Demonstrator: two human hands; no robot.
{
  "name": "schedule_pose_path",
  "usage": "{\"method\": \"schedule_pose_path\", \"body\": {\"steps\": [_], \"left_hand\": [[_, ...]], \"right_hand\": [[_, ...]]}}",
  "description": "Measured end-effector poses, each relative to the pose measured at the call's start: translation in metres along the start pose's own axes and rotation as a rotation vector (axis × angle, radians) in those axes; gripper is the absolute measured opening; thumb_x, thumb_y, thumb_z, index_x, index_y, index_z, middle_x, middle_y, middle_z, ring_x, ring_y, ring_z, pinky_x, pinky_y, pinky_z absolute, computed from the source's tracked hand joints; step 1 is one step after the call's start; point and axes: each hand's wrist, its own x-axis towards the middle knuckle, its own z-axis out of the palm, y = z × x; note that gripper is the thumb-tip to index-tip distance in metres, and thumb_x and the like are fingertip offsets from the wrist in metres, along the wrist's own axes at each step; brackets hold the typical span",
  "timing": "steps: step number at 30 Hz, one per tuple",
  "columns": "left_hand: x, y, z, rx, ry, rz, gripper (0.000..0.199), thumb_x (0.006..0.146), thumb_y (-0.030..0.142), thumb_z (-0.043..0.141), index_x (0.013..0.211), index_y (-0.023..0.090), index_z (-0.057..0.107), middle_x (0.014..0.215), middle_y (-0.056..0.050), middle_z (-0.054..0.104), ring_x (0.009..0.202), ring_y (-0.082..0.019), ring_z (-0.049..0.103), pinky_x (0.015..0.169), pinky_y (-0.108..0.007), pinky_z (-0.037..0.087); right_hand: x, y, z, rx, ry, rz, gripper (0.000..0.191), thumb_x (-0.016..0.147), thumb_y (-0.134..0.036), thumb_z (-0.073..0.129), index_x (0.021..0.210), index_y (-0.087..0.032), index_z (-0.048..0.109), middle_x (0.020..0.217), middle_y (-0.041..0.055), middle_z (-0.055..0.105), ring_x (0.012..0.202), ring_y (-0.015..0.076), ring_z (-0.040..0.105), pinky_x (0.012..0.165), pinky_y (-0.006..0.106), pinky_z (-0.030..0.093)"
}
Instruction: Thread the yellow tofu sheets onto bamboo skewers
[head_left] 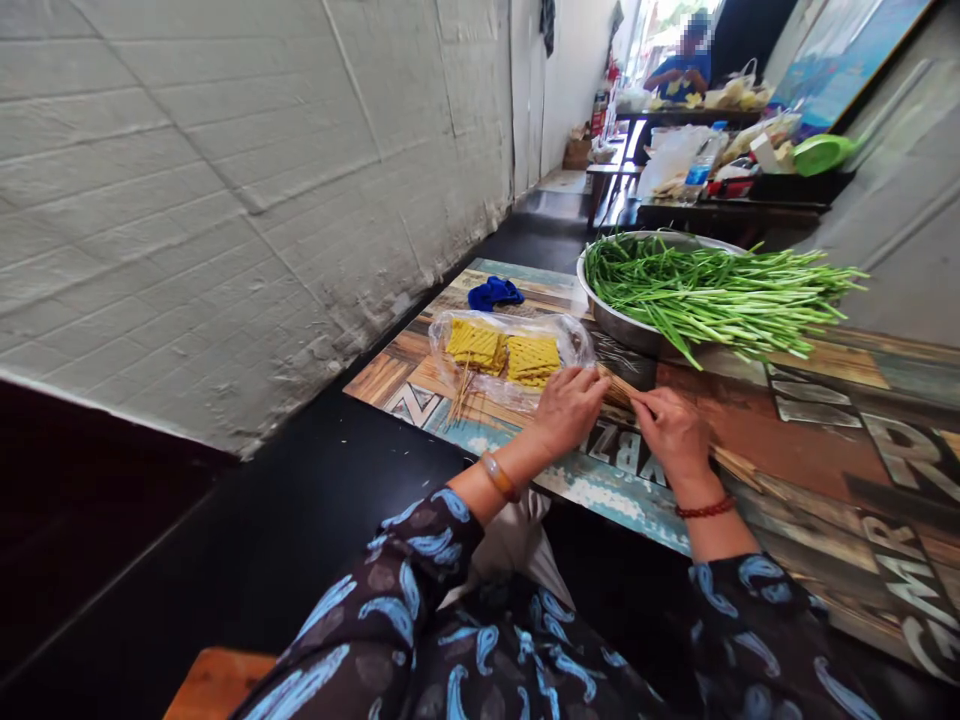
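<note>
Thin bamboo skewers lie in a bundle between my two hands on the table. My left hand is closed, its fingertips at the left end of the bundle beside a clear plastic bag. Thumb and fingers of my right hand pinch the skewers from the other side. More skewer ends show past my right wrist. On the open bag sit two stacks of yellow, scored tofu-like slices. Several loose skewers lean against the left stack's near edge.
A metal basin heaped with long green garlic chives stands at the back right. A blue cloth lies behind the bag. Farther off, a cluttered table holds a water bottle; a person in blue sits beyond. A wall runs along the left.
</note>
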Motion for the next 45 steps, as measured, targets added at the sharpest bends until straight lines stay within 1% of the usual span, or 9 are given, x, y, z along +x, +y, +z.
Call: {"method": "schedule_pose_path", "body": {"steps": [3,7,13,18,23,30,34,37,45], "left_hand": [[0.018,0.003,0.005,0.082,-0.071,0.035,0.026,0.098,0.024,0.044,0.111,0.019,0.066,0.107,-0.010,0.067,0.105,-0.026,0.054,0.089,-0.040,0.042],[0.029,0.001,0.010,0.152,-0.159,0.112,0.024,0.098,0.025,0.046,0.093,0.017,0.069,0.099,-0.010,0.066,0.101,-0.026,0.054,0.085,-0.041,0.040],[0.036,-0.003,0.014,0.186,-0.250,0.188,0.026,0.098,0.026,0.047,0.092,0.017,0.070,0.095,-0.010,0.066,0.100,-0.025,0.054,0.086,-0.040,0.037],[0.039,-0.006,0.012,0.210,-0.273,0.241,0.025,0.099,0.025,0.044,0.098,0.016,0.068,0.097,-0.009,0.066,0.099,-0.024,0.053,0.086,-0.039,0.037],[0.045,-0.006,0.007,0.263,-0.280,0.288,0.025,0.099,0.024,0.042,0.104,0.017,0.066,0.099,-0.010,0.065,0.097,-0.025,0.053,0.085,-0.040,0.037],[0.052,-0.005,-0.002,0.301,-0.287,0.370,0.026,0.099,0.024,0.042,0.099,0.017,0.067,0.099,-0.011,0.063,0.097,-0.026,0.053,0.087,-0.042,0.036],[0.044,-0.013,-0.014,0.295,-0.289,0.367,0.023,0.096,0.021,0.046,0.099,0.017,0.068,0.099,-0.011,0.064,0.098,-0.026,0.052,0.087,-0.040,0.036],[0.036,-0.024,-0.031,0.277,-0.285,0.352,0.023,0.095,0.018,0.047,0.104,0.018,0.068,0.100,-0.010,0.064,0.098,-0.025,0.052,0.085,-0.038,0.038],[0.022,-0.066,-0.079,0.278,-0.207,0.322,0.023,0.096,0.019,0.048,0.081,0.019,0.065,0.085,-0.009,0.062,0.087,-0.024,0.050,0.078,-0.038,0.039]], "right_hand": [[0.001,-0.003,-0.004,-0.028,-0.021,-0.021,0.027,0.096,-0.027,0.053,0.095,-0.019,0.078,0.092,0.0087,0.074,0.082,0.0219,0.065,0.075,0.033,0.045],[0.003,-0.010,-0.006,-0.044,-0.051,-0.040,0.023,0.093,-0.021,0.054,0.093,-0.017,0.077,0.090,0.0079,0.073,0.084,0.0218,0.065,0.076,0.032,0.043],[0.007,-0.016,-0.007,-0.072,-0.116,-0.051,0.019,0.093,-0.019,0.056,0.098,-0.017,0.074,0.095,0.0079,0.072,0.088,0.0227,0.064,0.078,0.035,0.039],[0.009,-0.022,-0.011,-0.149,-0.190,-0.018,0.019,0.095,-0.015,0.053,0.101,-0.019,0.071,0.098,0.0076,0.070,0.093,0.0229,0.061,0.081,0.035,0.035],[0.011,-0.024,-0.012,-0.187,-0.181,0.005,0.020,0.098,-0.016,0.047,0.101,-0.018,0.067,0.099,0.0087,0.070,0.092,0.0228,0.059,0.081,0.035,0.032],[0.008,-0.021,-0.012,-0.181,-0.203,-0.027,0.020,0.091,-0.008,0.050,0.097,-0.018,0.065,0.096,0.0087,0.069,0.092,0.0235,0.057,0.079,0.035,0.029],[0.008,-0.015,-0.012,-0.143,-0.198,-0.042,0.019,0.094,-0.014,0.052,0.099,-0.021,0.069,0.096,0.0067,0.069,0.093,0.0225,0.056,0.079,0.035,0.029],[0.009,-0.012,-0.012,-0.108,-0.188,-0.018,0.015,0.096,-0.021,0.056,0.098,-0.022,0.071,0.096,0.0060,0.069,0.095,0.0227,0.056,0.079,0.035,0.028],[0.011,-0.007,-0.011,-0.096,-0.183,0.037,0.011,0.095,-0.024,0.060,0.093,-0.024,0.071,0.095,0.0050,0.070,0.095,0.0221,0.057,0.080,0.034,0.029]]}}
